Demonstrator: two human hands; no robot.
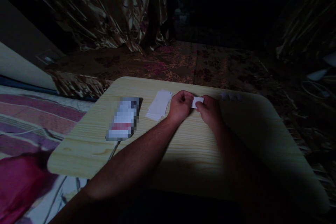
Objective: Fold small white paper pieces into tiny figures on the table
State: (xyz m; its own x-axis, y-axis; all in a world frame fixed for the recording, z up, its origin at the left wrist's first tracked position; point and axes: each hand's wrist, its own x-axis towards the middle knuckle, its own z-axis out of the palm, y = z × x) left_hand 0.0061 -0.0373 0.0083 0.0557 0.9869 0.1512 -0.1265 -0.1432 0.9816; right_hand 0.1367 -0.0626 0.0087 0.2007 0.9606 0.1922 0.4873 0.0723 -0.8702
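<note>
So the small, white, rectangular paper piece (197, 102) sat right between both hands over the pale wood-grain table (191, 147), long side roughly left to right. Left hand (182, 104) pinched its left end, right hand (210, 110) gripped the right, thumb on top. The loose pile of oblong white sheets (159, 105) lay just left, slanting near-left to far-right, closer to the left hand.

Left of the left hand (180, 106), paper slips (159, 103) and a phone (123, 117) obstruct passage. Nearer than the small pale pieces (231, 97), the table (252, 126) is open on the right.
</note>
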